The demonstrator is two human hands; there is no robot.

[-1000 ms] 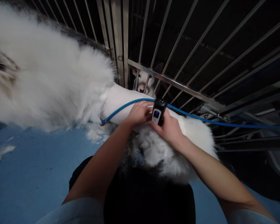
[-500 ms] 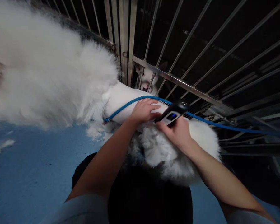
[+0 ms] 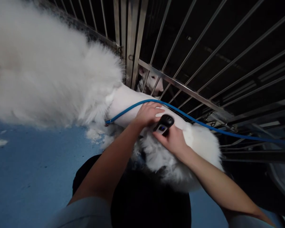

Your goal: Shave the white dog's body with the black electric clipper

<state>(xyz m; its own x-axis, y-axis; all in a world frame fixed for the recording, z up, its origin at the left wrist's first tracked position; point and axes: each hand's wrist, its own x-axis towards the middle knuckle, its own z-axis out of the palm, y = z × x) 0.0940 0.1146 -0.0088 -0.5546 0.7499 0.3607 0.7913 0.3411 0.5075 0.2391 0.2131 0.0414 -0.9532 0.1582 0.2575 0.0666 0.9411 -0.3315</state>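
A white, thick-coated dog stretches across the view, its middle shorn close to pinkish skin. My left hand lies flat on that shorn back with its fingers spread. In my right hand I grip a black and grey hair clipper with a small blue-lit display; it is at the dog's side, just right of my left hand. The clipper's blade end is hidden. A blue leash loops over the dog's back and runs off to the right. Loose white fur bunches below my hands.
Metal cage bars stand right behind the dog. Another white dog looks out between them. Clumps of cut fur lie on the blue floor. My dark-clad legs are below the dog.
The clipper has tipped more upright and shifted left and down with my right hand. My left hand stays on the dog's back. The caged dog has turned its head to the right.
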